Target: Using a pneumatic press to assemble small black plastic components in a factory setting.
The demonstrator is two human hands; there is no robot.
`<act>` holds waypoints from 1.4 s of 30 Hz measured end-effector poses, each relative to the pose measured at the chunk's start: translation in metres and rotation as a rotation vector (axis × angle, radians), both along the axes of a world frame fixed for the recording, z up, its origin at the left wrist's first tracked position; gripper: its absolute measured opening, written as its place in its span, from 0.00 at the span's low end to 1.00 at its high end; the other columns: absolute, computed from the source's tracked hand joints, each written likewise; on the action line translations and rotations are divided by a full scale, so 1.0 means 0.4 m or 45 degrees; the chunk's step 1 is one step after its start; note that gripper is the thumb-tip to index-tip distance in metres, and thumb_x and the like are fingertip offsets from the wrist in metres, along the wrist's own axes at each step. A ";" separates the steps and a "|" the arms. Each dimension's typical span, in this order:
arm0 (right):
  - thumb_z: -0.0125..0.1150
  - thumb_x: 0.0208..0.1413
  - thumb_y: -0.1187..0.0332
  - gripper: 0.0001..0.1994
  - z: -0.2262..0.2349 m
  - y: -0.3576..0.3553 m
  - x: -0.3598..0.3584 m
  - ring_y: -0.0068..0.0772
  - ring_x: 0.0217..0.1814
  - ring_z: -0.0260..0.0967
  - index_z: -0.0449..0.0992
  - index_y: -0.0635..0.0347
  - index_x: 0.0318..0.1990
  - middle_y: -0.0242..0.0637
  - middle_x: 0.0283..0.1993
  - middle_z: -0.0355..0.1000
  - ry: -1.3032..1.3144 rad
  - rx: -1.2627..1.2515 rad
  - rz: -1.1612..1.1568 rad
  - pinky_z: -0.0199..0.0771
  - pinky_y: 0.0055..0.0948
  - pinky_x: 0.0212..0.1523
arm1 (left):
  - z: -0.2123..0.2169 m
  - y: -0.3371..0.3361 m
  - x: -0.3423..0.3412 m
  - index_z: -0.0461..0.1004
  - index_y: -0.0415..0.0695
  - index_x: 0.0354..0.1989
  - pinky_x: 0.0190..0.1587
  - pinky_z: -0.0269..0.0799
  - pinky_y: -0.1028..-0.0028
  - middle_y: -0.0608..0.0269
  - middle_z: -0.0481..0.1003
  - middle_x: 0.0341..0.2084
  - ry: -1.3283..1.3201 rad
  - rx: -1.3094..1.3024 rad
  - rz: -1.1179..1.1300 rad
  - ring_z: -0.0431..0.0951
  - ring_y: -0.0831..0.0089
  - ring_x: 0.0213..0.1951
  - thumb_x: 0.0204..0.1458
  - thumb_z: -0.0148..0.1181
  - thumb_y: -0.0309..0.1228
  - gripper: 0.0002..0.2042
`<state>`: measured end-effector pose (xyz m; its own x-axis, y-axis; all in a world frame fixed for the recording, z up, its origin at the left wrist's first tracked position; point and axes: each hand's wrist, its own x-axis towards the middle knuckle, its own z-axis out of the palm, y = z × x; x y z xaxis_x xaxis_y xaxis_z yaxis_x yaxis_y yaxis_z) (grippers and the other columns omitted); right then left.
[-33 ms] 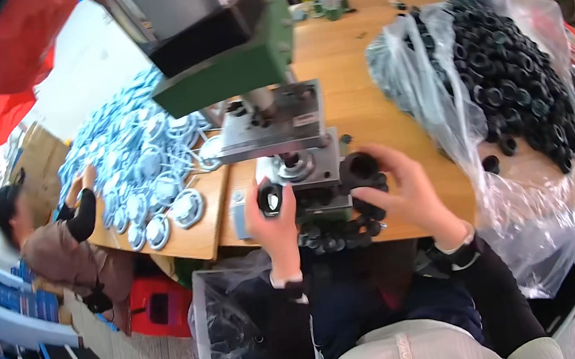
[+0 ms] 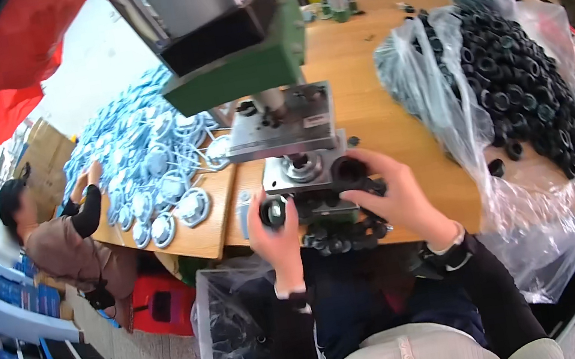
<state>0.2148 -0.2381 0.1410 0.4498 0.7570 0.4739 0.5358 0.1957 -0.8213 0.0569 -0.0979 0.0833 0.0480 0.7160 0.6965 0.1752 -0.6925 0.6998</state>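
Observation:
My left hand [image 2: 276, 240] is closed on a black ring-shaped cap [image 2: 273, 213], held by thumb and fingers at the front left of the press fixture. A second black ring-shaped cap [image 2: 348, 173] sits between the thumb and fingers of my right hand [image 2: 398, 195], at the fixture's right edge. Between the two hands, the round metal seat [image 2: 302, 169] of the fixture lies under the press's steel upper plate [image 2: 284, 125]. Several loose black caps [image 2: 343, 237] lie below the fixture, at the table's front edge.
The green press head [image 2: 239, 73] overhangs the fixture. At right, a clear plastic bag [image 2: 435, 105] spreads under a heap of black caps [image 2: 513, 73]. Pale blue round parts with cords [image 2: 149, 172] are piled at left, where another person [image 2: 73, 238] works. A lined bin [image 2: 216, 343] stands below.
My right hand has moved slightly left with its cap, closer to the fixture. The cap in my left hand is turned a little. The whole view has shifted slightly.

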 end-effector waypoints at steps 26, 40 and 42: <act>0.65 0.48 0.68 0.24 -0.205 -0.374 0.311 0.52 0.61 0.61 0.69 0.61 0.55 0.51 0.60 0.64 -0.392 -0.259 -1.122 0.62 0.40 0.61 | -0.218 0.244 -0.157 0.69 0.47 0.58 0.61 0.53 0.53 0.60 0.66 0.60 1.077 0.058 -0.089 0.60 0.56 0.64 0.59 0.47 0.35 0.19; 0.57 0.47 0.75 0.17 -0.294 -0.481 0.423 0.35 0.29 0.70 0.73 0.59 0.48 0.41 0.34 0.72 0.133 -0.274 -0.874 0.70 0.28 0.31 | 0.066 0.097 0.147 0.75 0.33 0.42 0.47 0.68 0.69 0.57 0.77 0.34 0.009 -0.193 -0.366 0.75 0.69 0.41 0.46 0.65 0.29 0.17; 0.52 0.50 0.77 0.20 -0.264 -0.473 0.404 0.21 0.26 0.66 0.72 0.55 0.53 0.34 0.32 0.70 0.514 0.048 -1.008 0.65 0.19 0.25 | 0.067 0.120 0.168 0.76 0.34 0.39 0.44 0.69 0.68 0.56 0.78 0.34 0.030 -0.201 -0.301 0.76 0.68 0.36 0.39 0.69 0.26 0.17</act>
<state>0.3766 -0.4274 0.0355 0.9728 0.1402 0.1843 0.1965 -0.0783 -0.9774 0.1240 -0.0499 0.1099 0.2413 0.7823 0.5743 0.0389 -0.5991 0.7997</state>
